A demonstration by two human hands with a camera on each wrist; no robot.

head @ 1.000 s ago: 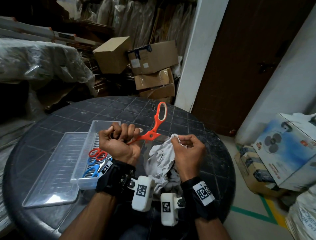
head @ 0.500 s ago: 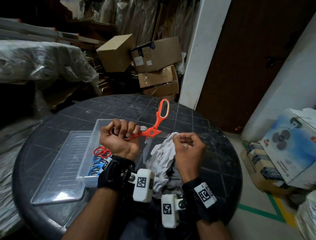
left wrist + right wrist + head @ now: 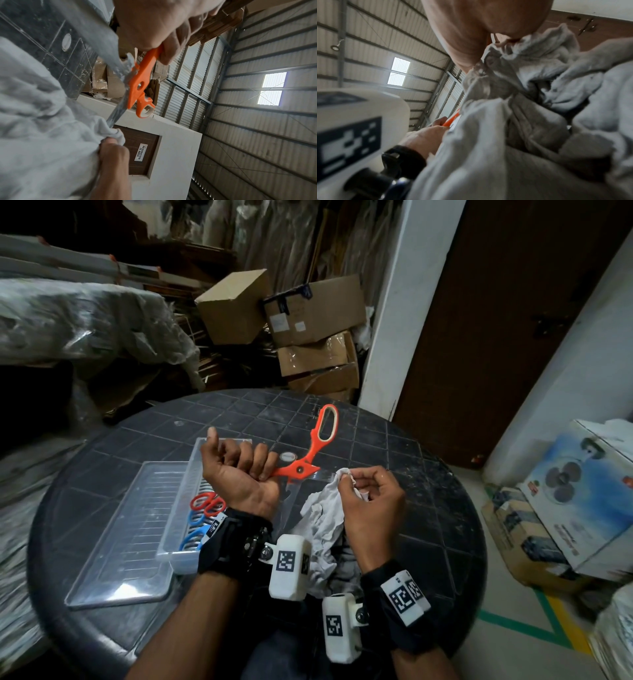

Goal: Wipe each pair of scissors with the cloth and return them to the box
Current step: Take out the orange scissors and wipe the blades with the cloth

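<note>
L hand (image 3: 239, 474), palm up, fingers curled round one handle of orange scissors (image 3: 310, 455), held open above table (image 3: 428, 508). R hand (image 3: 371, 501) pinches white cloth (image 3: 322, 518) onto one blade tip. Clear box (image 3: 178, 542) w/ red & blue scissors (image 3: 202, 518) just beside L wrist.

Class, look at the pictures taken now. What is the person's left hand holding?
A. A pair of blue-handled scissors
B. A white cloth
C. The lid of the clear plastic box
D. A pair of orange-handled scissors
D: the left hand grips one handle of the open orange scissors, while the right hand pinches the white cloth around one blade.
</note>
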